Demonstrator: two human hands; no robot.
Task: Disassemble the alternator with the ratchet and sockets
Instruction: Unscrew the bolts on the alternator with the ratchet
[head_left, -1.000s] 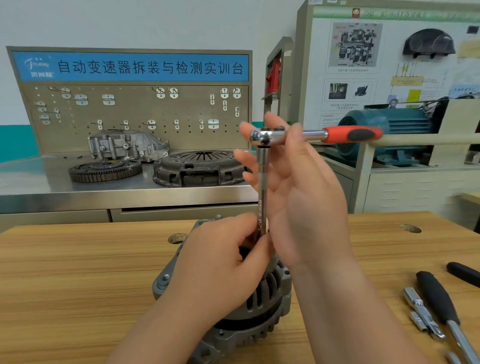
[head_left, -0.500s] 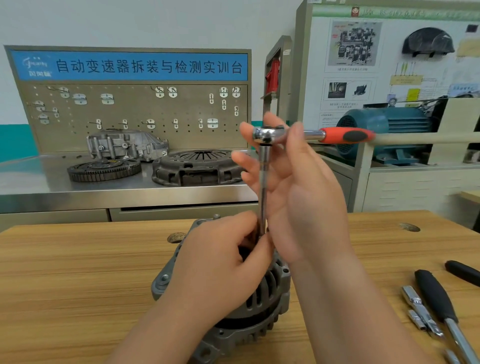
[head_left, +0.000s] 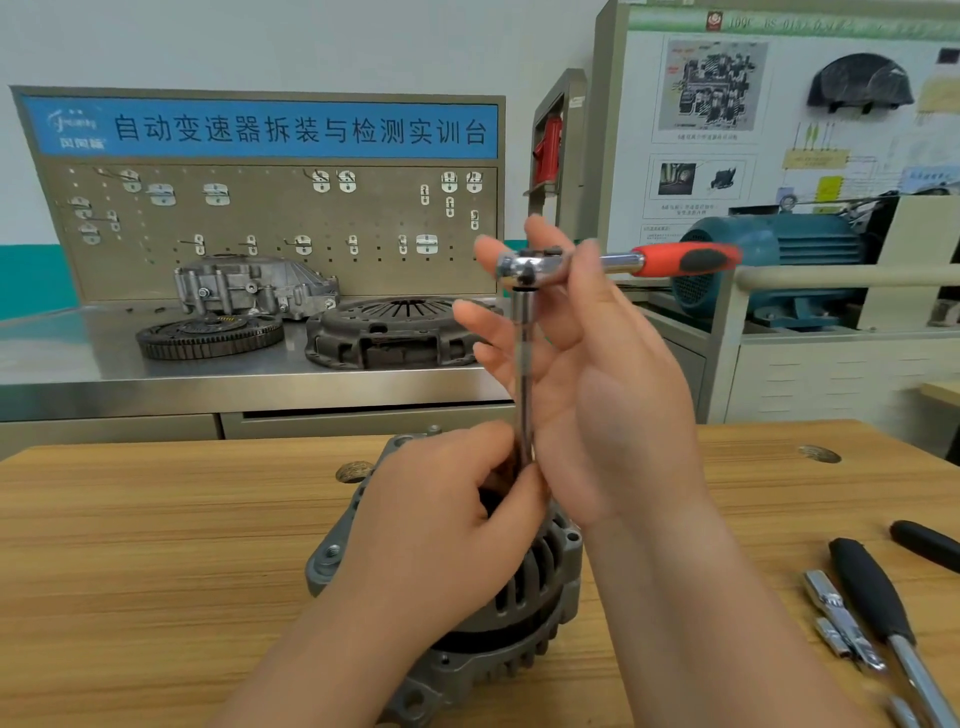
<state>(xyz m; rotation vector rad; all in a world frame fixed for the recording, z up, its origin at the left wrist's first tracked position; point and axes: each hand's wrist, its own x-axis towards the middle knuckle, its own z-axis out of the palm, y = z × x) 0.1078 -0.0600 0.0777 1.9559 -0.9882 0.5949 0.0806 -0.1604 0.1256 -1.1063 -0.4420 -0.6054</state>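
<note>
A grey alternator (head_left: 524, 618) lies on the wooden table (head_left: 156, 545) in front of me. A long chrome extension bar (head_left: 524, 374) stands upright on its top. The ratchet (head_left: 623, 262), with a red and black handle pointing right, sits on the bar's upper end. My left hand (head_left: 441, 535) rests on the alternator and pinches the bar's lower end, hiding the socket. My right hand (head_left: 587, 374) is behind the bar, fingers spread, with thumb and fingertips around the ratchet head.
Loose chrome sockets and adapters (head_left: 836, 618) and black-handled tools (head_left: 878, 597) lie on the table at the right. Behind stands a steel bench with a clutch plate (head_left: 389, 332), a flywheel (head_left: 208, 338), a pegboard and a teal motor (head_left: 769, 270).
The ratchet handle has swung very slightly; the hands and the alternator stay where they were.
</note>
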